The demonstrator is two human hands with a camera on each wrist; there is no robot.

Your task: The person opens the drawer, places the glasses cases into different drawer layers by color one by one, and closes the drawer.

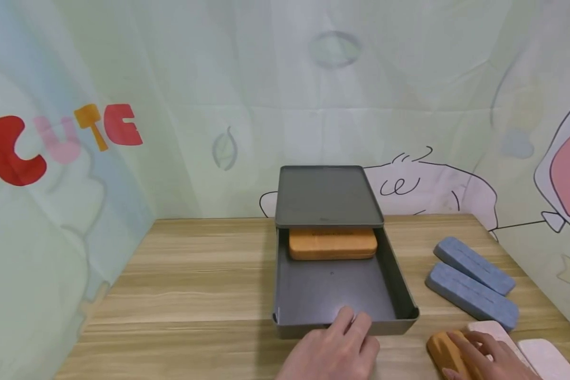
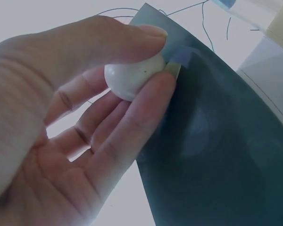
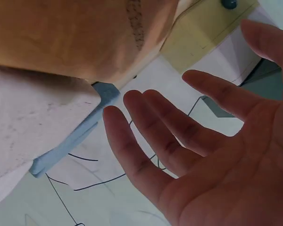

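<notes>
A dark grey drawer point(image 1: 334, 295) stands pulled out from under the flat top of a grey box point(image 1: 328, 195). In the left wrist view my left hand point(image 2: 85, 113) pinches a round white knob point(image 2: 129, 77) on the drawer front between thumb and fingers; in the head view the hand hides the knob. An orange-brown block point(image 1: 332, 244) lies at the back of the drawer. Right of the drawer, my right hand point(image 1: 494, 356) hovers close by another orange-brown block point(image 1: 440, 349). Its fingers are spread and relaxed in the right wrist view, apart from the block.
Two blue-grey blocks point(image 1: 472, 295) lie side by side on the wooden table point(image 1: 195, 285), right of the box. Two whitish blocks point(image 1: 548, 359) are near the right hand, one partly hidden. A printed curtain point(image 1: 195, 68) hangs behind the table and along both sides.
</notes>
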